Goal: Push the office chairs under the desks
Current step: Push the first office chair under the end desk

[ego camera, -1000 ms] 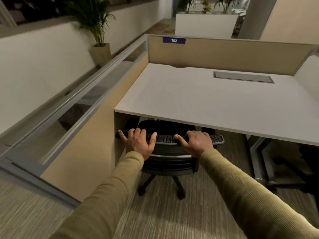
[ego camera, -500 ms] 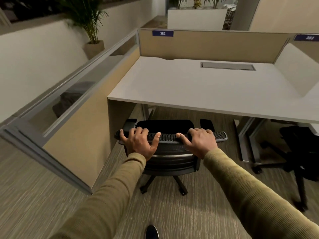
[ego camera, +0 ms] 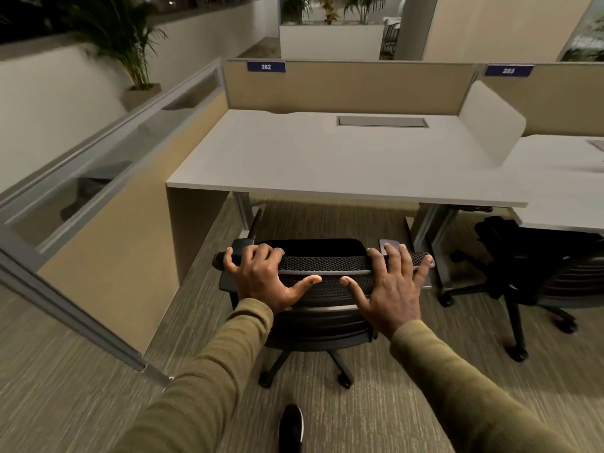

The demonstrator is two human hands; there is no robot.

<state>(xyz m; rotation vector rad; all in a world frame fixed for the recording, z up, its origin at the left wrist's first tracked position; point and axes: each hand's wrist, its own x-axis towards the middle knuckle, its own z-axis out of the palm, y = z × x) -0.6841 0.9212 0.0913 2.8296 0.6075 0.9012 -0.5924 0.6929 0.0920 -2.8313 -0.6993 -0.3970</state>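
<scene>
A black mesh-backed office chair on castors stands on the carpet just in front of the white desk labelled 382, its backrest facing me. My left hand grips the left part of the backrest's top edge, fingers curled over it and thumb on the mesh. My right hand lies flat on the right part of the top edge with its fingers straight and splayed. The chair's seat is hidden behind the backrest.
A second black office chair stands half under the neighbouring desk on the right. A tan and glass partition runs along the left. Grey desk legs stand right of the chair. My shoe is behind the chair.
The chair back was under the desk's front edge; now it stands out in front of it, with carpet showing between. My right hand's fingers have straightened and spread. The view has drawn back.
</scene>
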